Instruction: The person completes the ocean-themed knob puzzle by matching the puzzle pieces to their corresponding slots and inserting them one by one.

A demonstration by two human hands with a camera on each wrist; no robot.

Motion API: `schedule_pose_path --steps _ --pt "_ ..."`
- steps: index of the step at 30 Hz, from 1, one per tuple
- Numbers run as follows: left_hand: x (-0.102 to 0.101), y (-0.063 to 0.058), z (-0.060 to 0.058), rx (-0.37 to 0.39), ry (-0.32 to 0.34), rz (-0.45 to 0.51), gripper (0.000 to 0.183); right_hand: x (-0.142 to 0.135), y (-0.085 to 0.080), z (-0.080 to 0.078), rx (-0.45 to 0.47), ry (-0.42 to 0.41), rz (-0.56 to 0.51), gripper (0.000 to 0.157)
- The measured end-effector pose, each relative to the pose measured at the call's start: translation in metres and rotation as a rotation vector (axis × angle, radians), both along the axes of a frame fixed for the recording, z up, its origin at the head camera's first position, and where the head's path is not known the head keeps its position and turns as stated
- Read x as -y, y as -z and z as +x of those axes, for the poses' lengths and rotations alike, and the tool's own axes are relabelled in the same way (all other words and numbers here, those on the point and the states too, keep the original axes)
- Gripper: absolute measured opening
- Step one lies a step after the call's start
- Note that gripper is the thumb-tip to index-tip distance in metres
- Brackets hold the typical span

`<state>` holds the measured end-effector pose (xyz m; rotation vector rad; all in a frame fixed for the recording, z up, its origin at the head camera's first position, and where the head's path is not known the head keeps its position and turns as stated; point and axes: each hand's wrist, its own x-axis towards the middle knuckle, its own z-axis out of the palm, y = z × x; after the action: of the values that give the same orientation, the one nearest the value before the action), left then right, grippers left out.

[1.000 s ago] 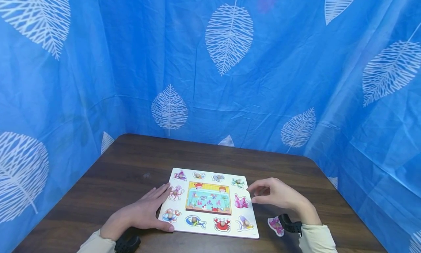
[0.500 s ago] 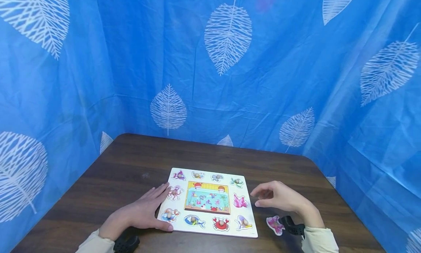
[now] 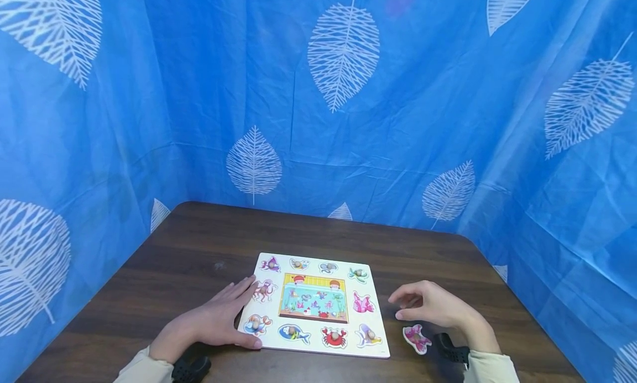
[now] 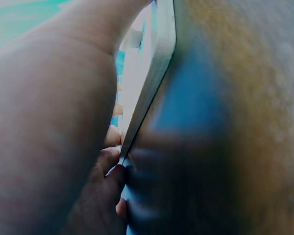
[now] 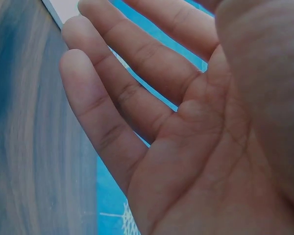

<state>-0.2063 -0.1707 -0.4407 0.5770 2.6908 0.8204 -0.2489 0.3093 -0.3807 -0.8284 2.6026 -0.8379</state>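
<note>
A white wooden peg puzzle board (image 3: 318, 339) lies flat on the table in the head view, with sea-animal shapes around a fish-tank picture. My left hand (image 3: 219, 319) rests against its left edge, fingers stretched along the side and thumb at the near corner. In the left wrist view, the fingertips (image 4: 112, 137) touch the board's edge (image 4: 149, 81). To the right of the board hovers my right hand (image 3: 434, 305), fingers loosely bent and holding nothing. A loose pink puzzle piece (image 3: 416, 339) lies on the table just below that hand. On the board, a pink shape (image 3: 364, 302) shows no knob.
The dark wooden table (image 3: 239, 228) extends around the board. Blue cloth (image 3: 298, 95) with white leaf prints hangs behind it and at both sides. A black wrist camera (image 3: 452, 348) sits by the right cuff, close to the loose piece.
My right hand has drawn away from the board's right edge, toward the right and nearer to me. The loose pink piece shows more fully now. My left hand stays at the board.
</note>
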Motion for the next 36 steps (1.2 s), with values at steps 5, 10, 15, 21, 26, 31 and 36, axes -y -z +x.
schedule_pose_path --steps 5,10,15,21,26,31,36 --pt "-0.001 0.0 0.0 0.0 -0.001 -0.007 0.123 -0.011 0.003 0.003 0.036 -0.002 -0.025 0.029" --pt "0.0 -0.001 0.001 0.009 -0.004 -0.006 0.123 -0.017 0.007 0.004 0.058 -0.006 -0.035 0.028" --pt "0.0 -0.002 0.001 0.009 -0.008 -0.003 0.123 -0.022 0.008 0.005 0.085 -0.006 -0.034 0.025" --pt "0.0 -0.001 0.0 0.006 -0.009 -0.003 0.123 -0.031 0.013 0.009 0.173 0.008 -0.044 0.023" --pt "0.001 0.0 0.0 0.01 -0.004 0.005 0.122 -0.035 0.018 0.009 0.211 0.01 -0.069 0.021" --pt "0.001 0.0 -0.001 0.011 -0.004 0.01 0.122 -0.036 0.021 0.007 0.191 0.022 -0.047 0.018" --pt "0.001 0.001 -0.001 0.007 -0.003 0.005 0.123 -0.036 0.024 0.007 0.182 0.04 -0.049 0.014"
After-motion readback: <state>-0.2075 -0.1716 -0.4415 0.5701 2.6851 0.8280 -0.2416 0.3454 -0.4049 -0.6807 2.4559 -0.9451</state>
